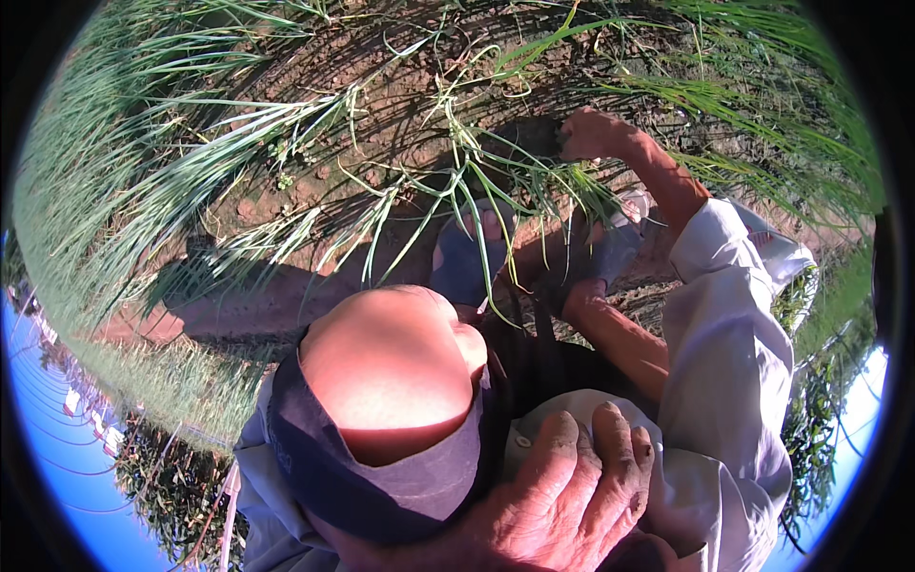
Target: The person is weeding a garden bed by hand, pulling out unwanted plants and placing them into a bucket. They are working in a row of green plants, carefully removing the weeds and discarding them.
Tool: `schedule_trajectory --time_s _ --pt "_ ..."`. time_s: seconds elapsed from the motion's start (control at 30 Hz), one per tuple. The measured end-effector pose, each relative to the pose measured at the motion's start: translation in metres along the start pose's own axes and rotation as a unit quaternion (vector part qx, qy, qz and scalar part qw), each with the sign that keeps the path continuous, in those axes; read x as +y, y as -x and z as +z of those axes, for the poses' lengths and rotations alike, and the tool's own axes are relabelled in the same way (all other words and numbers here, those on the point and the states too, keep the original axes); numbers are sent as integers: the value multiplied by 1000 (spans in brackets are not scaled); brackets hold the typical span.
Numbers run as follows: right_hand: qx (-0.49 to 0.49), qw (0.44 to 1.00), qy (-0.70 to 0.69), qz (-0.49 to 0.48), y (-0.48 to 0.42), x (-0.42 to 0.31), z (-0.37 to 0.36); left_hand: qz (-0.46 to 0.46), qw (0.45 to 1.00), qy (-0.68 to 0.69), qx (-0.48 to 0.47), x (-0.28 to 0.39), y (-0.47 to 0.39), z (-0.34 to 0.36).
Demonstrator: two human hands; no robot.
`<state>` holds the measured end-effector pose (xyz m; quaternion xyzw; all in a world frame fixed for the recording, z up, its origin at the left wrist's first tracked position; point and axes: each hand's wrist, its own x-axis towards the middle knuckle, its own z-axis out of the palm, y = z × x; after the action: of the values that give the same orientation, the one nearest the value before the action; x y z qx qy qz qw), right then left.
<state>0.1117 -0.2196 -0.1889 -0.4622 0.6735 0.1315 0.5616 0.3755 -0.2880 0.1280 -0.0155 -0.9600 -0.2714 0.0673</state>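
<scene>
My right hand (590, 134), at the end of a bare forearm with a rolled light sleeve (722, 286), is bent down at the reddish soil (422, 136). Long green leaves, onion-like, lie just below and beside it. Its fingertips are in shadow, so a grip cannot be told. Low in the view, my left hand (561, 486) lies back up over light cloth (572, 411) with a button; its soiled fingers are slightly apart and no object shows in them. Between the hands, leafy plants (457, 161) lean over the soil near two feet in grey footwear (465, 264).
Dense rows of long-leaved plants (207, 157) stand at the left, with more (772, 121) at the right. A pale bag-like thing (786, 264) lies beyond the right sleeve. A dark cap (386, 493) covers part of the lower view. Dark shadows cross the soil.
</scene>
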Motion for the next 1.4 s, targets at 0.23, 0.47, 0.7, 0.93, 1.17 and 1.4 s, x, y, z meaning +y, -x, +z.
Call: schedule_trajectory --time_s 0.23,0.47,0.7,0.93,1.17,1.4 --pt "-39 999 -12 33 -12 12 6 3 1000 3 -8 0 -4 -1" --pt "-35 996 -83 9 -4 21 8 -1 1000 -1 -19 -2 -7 -1" --pt "-31 999 -11 10 9 6 -1 -4 999 1 -32 -6 -9 -2" --pt "17 998 43 -37 13 18 0 -3 999 2 -35 -7 -13 -1" --pt "90 984 86 -126 16 28 15 0 999 3 -44 -5 -19 1" --pt "58 994 -31 -89 11 30 12 11 999 5 -48 -1 -26 4"
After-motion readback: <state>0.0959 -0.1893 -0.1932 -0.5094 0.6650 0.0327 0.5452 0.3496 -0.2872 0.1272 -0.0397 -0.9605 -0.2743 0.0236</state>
